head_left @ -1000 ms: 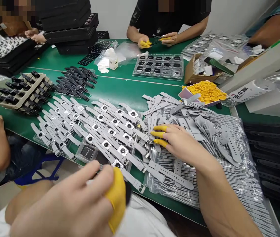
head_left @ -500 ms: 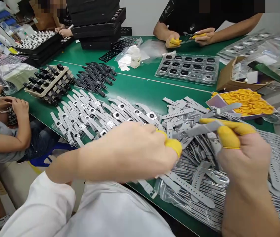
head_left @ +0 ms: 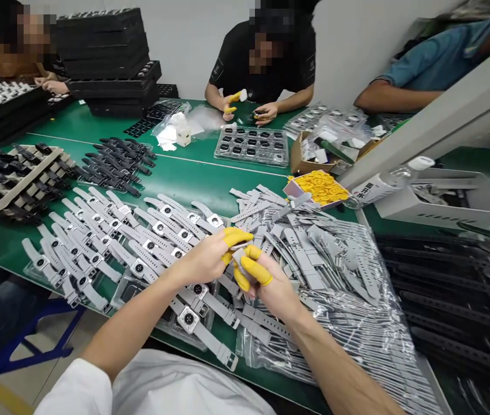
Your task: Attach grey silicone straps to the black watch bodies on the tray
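My left hand (head_left: 206, 258) and my right hand (head_left: 277, 285) meet above the table, yellow finger cots on their fingertips. Both are closed around a short grey watch strap (head_left: 238, 257). A thin, silver-edged part shows at the left fingertips; the fingers hide most of it, so I cannot tell its kind. To the left lie rows of watches with grey straps (head_left: 188, 320), their round sensors facing up. Below and right of my hands spreads a heap of loose grey straps (head_left: 309, 259), over clear plastic bags of more straps (head_left: 357, 340).
Yellow finger cots fill a small box (head_left: 320, 187), near a bottle (head_left: 389, 180) and a slanting grey post (head_left: 439, 109). Black-strapped watches (head_left: 115, 164), a loaded rack (head_left: 15, 178), a clear tray (head_left: 251, 147) and stacked black trays (head_left: 106, 63) stand farther off. Co-workers sit around the table.
My right hand has brought the strap from over the heap, leftward to my left hand. The view has shifted right and farther back, showing another co-worker and the post.
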A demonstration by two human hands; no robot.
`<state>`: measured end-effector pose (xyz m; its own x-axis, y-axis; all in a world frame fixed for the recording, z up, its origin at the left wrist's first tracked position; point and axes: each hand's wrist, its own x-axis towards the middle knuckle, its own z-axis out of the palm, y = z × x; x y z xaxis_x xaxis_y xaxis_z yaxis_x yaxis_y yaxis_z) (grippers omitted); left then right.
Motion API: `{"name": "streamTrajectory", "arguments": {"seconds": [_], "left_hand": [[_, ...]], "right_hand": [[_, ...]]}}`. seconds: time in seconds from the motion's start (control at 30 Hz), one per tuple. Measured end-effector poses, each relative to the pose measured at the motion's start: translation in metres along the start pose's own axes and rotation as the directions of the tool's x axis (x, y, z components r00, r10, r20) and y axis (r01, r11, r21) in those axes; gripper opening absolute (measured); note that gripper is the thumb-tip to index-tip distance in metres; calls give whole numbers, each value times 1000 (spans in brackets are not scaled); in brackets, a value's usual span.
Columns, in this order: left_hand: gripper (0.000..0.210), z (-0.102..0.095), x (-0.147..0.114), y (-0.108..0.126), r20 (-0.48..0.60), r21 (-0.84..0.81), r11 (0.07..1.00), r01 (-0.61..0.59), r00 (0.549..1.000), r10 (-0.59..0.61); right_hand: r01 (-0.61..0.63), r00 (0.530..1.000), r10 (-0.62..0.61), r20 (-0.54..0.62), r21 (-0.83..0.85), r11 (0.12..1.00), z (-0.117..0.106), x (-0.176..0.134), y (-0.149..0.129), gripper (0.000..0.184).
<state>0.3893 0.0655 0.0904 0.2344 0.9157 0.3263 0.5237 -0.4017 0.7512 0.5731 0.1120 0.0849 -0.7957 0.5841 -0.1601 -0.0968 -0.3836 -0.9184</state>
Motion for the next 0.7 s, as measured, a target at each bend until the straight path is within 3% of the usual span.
{"name": "streamTrajectory", "arguments": {"seconds": [0.27, 0.4, 0.57, 0.7], "left_hand": [[46, 3, -4, 3, -145, 52, 999, 8, 989, 0], [53, 2, -4, 5, -96, 129, 991, 29, 995, -16], [43, -3, -3, 11, -57, 111, 993, 27, 998, -21], [36, -3, 0, 13, -38, 294, 955, 35, 999, -25]], "right_hand": [[10, 997, 0, -78, 132, 991, 2, 6, -3, 38], [-48, 994, 72, -87, 250, 967, 4, 6, -7, 37], [-96, 991, 120, -65, 301, 949, 1, 7, -9, 41], [-125, 986, 150, -70, 273, 954, -3, 8, -8, 47]]}}
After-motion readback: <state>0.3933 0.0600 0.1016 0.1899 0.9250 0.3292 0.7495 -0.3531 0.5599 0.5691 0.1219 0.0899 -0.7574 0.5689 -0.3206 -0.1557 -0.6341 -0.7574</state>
